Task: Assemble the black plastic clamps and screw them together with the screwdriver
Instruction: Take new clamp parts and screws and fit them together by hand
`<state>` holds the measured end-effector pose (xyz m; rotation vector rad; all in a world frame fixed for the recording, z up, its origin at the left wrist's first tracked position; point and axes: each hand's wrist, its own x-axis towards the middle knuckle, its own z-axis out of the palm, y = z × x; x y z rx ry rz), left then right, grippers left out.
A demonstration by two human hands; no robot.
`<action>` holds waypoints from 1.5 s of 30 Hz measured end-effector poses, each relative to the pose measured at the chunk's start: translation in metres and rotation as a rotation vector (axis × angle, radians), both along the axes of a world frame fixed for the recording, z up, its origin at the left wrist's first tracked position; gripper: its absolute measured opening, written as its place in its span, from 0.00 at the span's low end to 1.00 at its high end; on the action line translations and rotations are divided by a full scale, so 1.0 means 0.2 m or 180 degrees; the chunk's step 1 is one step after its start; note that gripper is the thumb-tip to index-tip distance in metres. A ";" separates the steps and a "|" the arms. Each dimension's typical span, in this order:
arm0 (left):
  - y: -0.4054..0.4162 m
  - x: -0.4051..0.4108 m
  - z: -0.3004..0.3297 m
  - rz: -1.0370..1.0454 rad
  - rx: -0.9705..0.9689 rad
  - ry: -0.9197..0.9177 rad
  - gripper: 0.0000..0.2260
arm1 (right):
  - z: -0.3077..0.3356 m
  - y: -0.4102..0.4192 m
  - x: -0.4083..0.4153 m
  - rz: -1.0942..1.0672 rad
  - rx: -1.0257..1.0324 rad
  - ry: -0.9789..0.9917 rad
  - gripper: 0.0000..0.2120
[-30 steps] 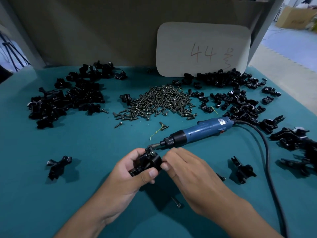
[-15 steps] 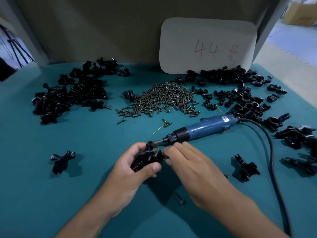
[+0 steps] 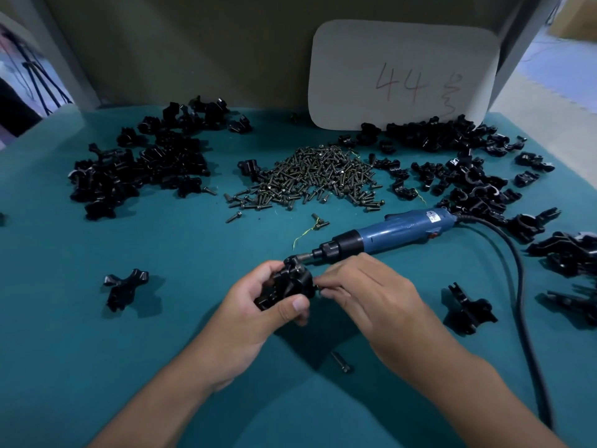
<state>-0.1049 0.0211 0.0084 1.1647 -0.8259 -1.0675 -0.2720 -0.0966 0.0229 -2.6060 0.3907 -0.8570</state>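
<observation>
black plastic clamp (image 3: 286, 287) sits in the head view just below the centre of the teal table (image 3: 64, 367), held above the cloth by the left hand (image 3: 255, 313): thumb across its near side, the other fingers curled behind it. the right hand (image 3: 371, 302) meets the clamp's right side, its fingertips (image 3: 323, 282) pinched narrowly on something small and dark there; whether that is a screw i cannot tell. the blue electric screwdriver (image 3: 397, 229) lies on the table just behind both hands, its bit pointing at the clamp's top, and its black cable (image 3: 520, 286) curves away to the right and down toward the near edge. one loose screw (image 3: 340, 362) lies on the cloth below the hands. farther back, a pile of screws (image 3: 316, 177) sits mid-table, between a heap of black parts on the left (image 3: 139, 166) and a spread of black parts on the right (image 3: 462, 169). a single clamp piece (image 3: 124, 287) lies alone to the left, another (image 3: 470, 310) to the right near the cable. a white card marked 44 (image 3: 403, 76) leans against the back wall.
</observation>
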 end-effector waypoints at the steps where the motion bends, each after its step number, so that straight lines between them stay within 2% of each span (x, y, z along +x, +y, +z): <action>1: 0.00 0.00 0.00 -0.0024 0.0005 0.0051 0.18 | 0.00 0.00 0.00 -0.0015 -0.0018 -0.0003 0.10; 6: 0.00 -0.01 0.01 -0.0001 0.0010 -0.0001 0.17 | 0.02 0.03 0.01 -0.0185 -0.0110 0.0296 0.11; 10: 0.00 -0.03 0.01 0.0028 -0.0061 -0.0002 0.17 | 0.01 0.05 0.00 -0.0201 -0.0651 0.0767 0.12; 12: 0.00 -0.04 0.01 0.0008 -0.0097 -0.0009 0.17 | 0.02 0.06 0.00 -0.0389 -0.0841 0.0868 0.14; 14: 0.01 -0.03 0.01 -0.0044 -0.0089 -0.0056 0.15 | 0.03 0.06 0.00 -0.0469 -0.0962 0.0890 0.11; 20: 0.01 0.02 0.01 -0.0197 0.0080 -0.0230 0.14 | 0.04 0.02 0.00 -0.0131 -0.0676 0.0586 0.10; 24: 0.01 0.01 0.00 -0.0195 0.0102 -0.0302 0.11 | 0.02 0.02 -0.01 -0.0220 -0.0690 0.0480 0.11; 27: 0.01 -0.01 0.00 -0.0178 0.0049 -0.0313 0.12 | 0.03 0.02 -0.01 -0.0324 -0.0728 0.0582 0.15; 30: 0.01 -0.02 0.00 -0.0136 0.0010 -0.0261 0.14 | 0.03 0.04 -0.01 -0.0343 -0.0851 0.0858 0.14; 34: 0.01 -0.02 0.00 -0.0234 0.0039 -0.0307 0.13 | 0.04 0.07 0.00 -0.0670 -0.0533 0.0803 0.17; 38: 0.00 -0.01 0.01 -0.0234 0.0029 -0.0278 0.12 | 0.04 0.06 0.00 -0.0419 -0.0331 0.0729 0.15; 42: 0.01 -0.01 0.01 -0.0214 0.0011 -0.0226 0.13 | 0.03 0.04 0.00 -0.0311 -0.0498 0.0835 0.15; 45: 0.01 -0.02 -0.01 -0.0195 0.0077 -0.0224 0.15 | 0.03 0.04 -0.02 -0.0432 -0.0655 0.0985 0.19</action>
